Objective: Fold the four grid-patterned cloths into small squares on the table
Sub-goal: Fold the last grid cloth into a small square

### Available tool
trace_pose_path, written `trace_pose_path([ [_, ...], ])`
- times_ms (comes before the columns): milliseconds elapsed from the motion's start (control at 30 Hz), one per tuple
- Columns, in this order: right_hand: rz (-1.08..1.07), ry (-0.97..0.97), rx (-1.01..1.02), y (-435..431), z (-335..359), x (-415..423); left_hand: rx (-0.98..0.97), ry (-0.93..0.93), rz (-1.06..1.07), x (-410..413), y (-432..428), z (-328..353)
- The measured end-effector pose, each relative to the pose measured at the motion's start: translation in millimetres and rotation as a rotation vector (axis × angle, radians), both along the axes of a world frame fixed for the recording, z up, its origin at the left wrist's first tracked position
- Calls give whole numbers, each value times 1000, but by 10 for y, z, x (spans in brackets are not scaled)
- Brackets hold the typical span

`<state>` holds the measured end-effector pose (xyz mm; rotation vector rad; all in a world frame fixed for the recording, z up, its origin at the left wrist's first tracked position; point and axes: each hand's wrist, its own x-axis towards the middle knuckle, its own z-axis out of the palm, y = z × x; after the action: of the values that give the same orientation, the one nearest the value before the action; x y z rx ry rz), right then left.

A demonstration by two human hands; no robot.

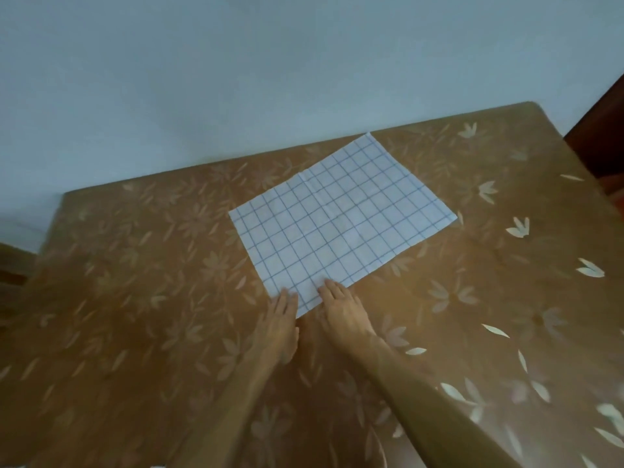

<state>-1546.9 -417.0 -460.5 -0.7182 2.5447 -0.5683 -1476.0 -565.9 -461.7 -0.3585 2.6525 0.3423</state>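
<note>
Presently, pale blue-grey plain wall (236,79): fills the upper frame. Brown table with glossy leaf-print cover (135,298): spans the lower frame and looks slick. White rectangular cloth with blue grid lines (341,221): one only, flat and unfolded, centre frame. Left hand (282,319), right hand (341,312): side by side, fingers straight, resting on the cloth's lowest corner. Advised: match edges along grid lines before pressing the crease.

Cloth (341,221) flat on table (135,298), wall (236,79) behind cloth; left hand (280,319) at cloth's near corner, right hand (341,309) beside it, fingertips on cloth's near edge
</note>
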Motion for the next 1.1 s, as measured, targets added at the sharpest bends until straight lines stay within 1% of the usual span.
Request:
trace_pose_path([
  [100, 52, 11, 7, -111, -142, -71, -23, 39, -21, -13, -35, -61],
  [200, 105, 15, 38, -172, -253, -89, 3, 133, 66, -81, -61, -75],
  [267, 108, 44, 35, -184, -337, -95, -22, 147, 102, -132, -75, -42],
  [367, 106, 79, -11, -157, -397, -148, -47, 154, 81, -150, -91, -29],
  [433, 110, 98, -45, -123, -395, -166, 9, 180, 96, -121, -96, -54],
  [500, 107, 77, -66, -87, -389, -124, 93, 200, 127, -80, -76, -68],
  [567, 113, 70, -65, -39, -382, -3, 131, 231, 125, -31, -24, -50],
  [633, 128, 116, -70, 43, -338, 116, 169, 282, 124, 25, 54, 11],
  [700, 145, 189, -118, 169, -302, 231, 260, 302, 144, 117, 161, 125],
  [767, 141, 210, -179, 304, -224, 356, 334, 296, 126, 257, 272, 261],
  [833, 109, 168, -211, 437, -121, 471, 389, 285, 94, 424, 350, 402],
  [967, 1, 106, -294, 763, 147, 738, 450, 157, 79, 844, 434, 565],
  [1033, -40, 61, -332, 924, 302, 900, 406, 90, 58, 1080, 419, 576],
  [1100, -87, -14, -372, 1088, 433, 1071, 333, 98, 25, 1318, 363, 520],
])
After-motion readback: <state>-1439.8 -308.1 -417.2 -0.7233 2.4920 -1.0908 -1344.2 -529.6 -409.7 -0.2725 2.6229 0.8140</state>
